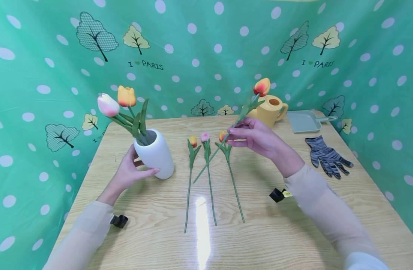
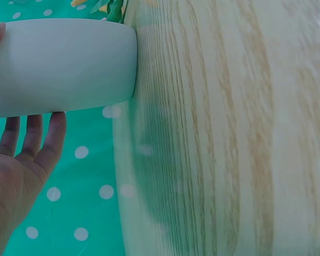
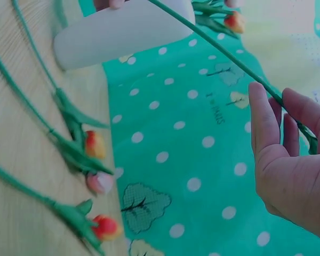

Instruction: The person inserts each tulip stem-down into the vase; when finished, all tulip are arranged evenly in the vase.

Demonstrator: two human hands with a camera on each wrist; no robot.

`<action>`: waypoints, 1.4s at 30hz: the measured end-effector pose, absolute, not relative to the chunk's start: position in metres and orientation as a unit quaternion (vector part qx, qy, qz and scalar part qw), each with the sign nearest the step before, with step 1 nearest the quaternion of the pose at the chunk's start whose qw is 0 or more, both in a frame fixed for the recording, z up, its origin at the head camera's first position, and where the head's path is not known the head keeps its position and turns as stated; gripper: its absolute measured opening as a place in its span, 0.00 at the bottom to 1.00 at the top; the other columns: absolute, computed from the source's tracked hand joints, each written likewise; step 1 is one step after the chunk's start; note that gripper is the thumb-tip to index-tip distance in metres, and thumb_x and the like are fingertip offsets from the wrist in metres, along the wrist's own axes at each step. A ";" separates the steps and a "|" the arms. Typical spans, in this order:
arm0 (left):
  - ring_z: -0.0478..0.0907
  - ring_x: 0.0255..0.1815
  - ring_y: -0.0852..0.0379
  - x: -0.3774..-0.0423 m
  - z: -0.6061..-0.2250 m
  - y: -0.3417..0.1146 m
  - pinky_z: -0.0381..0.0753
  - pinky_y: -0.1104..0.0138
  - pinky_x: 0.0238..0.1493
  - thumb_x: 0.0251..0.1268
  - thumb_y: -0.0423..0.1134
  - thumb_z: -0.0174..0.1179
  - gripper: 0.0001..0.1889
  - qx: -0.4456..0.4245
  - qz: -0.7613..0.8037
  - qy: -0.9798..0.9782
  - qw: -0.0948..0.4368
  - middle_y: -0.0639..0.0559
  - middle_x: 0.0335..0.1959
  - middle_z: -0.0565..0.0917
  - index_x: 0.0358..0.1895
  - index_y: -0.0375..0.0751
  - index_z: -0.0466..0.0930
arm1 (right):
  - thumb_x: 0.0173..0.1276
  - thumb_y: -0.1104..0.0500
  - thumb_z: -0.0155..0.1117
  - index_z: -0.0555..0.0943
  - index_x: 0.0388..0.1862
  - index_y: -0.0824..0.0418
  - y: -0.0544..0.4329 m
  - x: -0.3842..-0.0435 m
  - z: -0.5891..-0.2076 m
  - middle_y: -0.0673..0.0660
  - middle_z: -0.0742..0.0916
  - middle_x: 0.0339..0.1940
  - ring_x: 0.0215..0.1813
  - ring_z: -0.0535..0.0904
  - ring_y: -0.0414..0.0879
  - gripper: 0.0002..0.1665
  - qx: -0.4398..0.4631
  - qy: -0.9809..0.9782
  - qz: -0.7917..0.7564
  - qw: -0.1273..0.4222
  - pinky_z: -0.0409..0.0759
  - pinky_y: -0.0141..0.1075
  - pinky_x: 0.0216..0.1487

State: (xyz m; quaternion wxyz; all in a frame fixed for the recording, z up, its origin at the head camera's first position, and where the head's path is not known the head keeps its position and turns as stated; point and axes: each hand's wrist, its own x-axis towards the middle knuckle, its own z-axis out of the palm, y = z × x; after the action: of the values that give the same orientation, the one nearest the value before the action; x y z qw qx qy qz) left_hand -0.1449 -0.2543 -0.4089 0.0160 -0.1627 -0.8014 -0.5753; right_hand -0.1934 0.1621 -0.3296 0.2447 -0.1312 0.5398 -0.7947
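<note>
At the left of the head view, my left hand holds a white vase, thumb on its near side and fingers round its left. Its base is right at the tabletop in the left wrist view. A white-pink tulip and an orange tulip stand in it, their lower stems hidden inside. My right hand pinches an orange-red tulip by the stem, bloom up to the right, stem end slanting down left. Below that stem lie a yellow-orange tulip, a pink tulip and another orange-red tulip.
A yellow watering can stands behind my right hand. Farther right are a grey-green dustpan and a dark striped glove. A green dotted curtain hangs behind and beside the wooden table.
</note>
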 end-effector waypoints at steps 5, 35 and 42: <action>0.76 0.56 0.54 -0.146 -0.408 -0.254 0.83 0.66 0.53 0.49 0.23 0.77 0.48 -0.164 -0.572 -0.803 0.016 0.48 0.62 0.72 0.74 0.40 0.60 | 0.71 0.72 0.62 0.75 0.45 0.66 0.148 -0.195 -0.316 0.61 0.88 0.39 0.43 0.88 0.53 0.08 -0.143 0.533 -0.799 0.237 0.82 0.53 0.56; 0.76 0.57 0.52 -0.153 -0.425 -0.263 0.83 0.66 0.53 0.48 0.24 0.78 0.50 -0.168 -0.575 -0.800 0.020 0.48 0.63 0.72 0.75 0.46 0.61 | 0.71 0.74 0.60 0.81 0.41 0.67 0.082 -0.207 -0.266 0.62 0.87 0.39 0.43 0.88 0.55 0.06 -0.207 0.467 -0.841 0.178 0.85 0.50 0.52; 0.76 0.58 0.51 -0.158 -0.434 -0.266 0.84 0.67 0.52 0.47 0.25 0.79 0.51 -0.168 -0.579 -0.797 0.022 0.50 0.64 0.72 0.75 0.49 0.61 | 0.70 0.74 0.62 0.83 0.39 0.67 0.075 -0.208 -0.262 0.62 0.88 0.38 0.45 0.88 0.55 0.05 -0.212 0.461 -0.847 0.157 0.84 0.51 0.54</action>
State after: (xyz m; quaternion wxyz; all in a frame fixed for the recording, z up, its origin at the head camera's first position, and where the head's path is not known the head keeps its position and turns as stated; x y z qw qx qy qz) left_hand -0.1580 -0.2661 -0.4343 0.0219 -0.1684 -0.7973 -0.5791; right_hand -0.2082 0.0747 -0.2621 0.1567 -0.2119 0.4608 -0.8475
